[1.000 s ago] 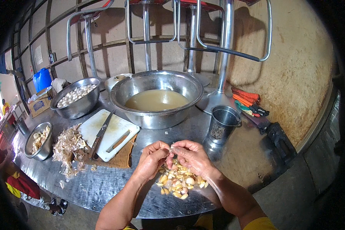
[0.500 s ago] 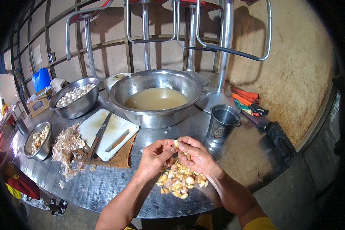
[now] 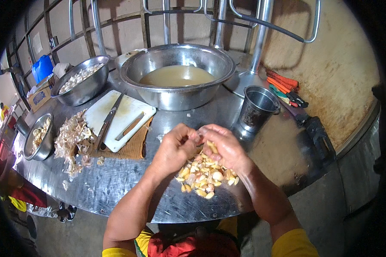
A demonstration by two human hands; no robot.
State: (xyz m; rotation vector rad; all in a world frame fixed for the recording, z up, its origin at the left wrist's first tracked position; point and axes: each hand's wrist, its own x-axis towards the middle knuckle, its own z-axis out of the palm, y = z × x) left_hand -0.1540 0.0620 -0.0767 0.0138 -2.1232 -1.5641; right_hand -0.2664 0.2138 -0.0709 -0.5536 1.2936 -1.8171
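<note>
Main hazard, my reading: a small, smooth clove could squirt out from between the fingertips if pinched too hard, dropping onto the pile of garlic cloves below the hands, on the near side of the steel table. Loose bits of skin might mix in there too. Pile sits near the rounded near edge; a forearm dragged through it could send cloves to the floor. Knife lies across the white cutting board to the left, handle pointing near; a careless left reach could catch it. Grip: right hand curled, lower fingers closed round a few yellowish cloves, its thumb side meeting the left. Left hand bent inward, fingertips mostly hidden; how tightly they close, or on what, cannot tell.
</note>
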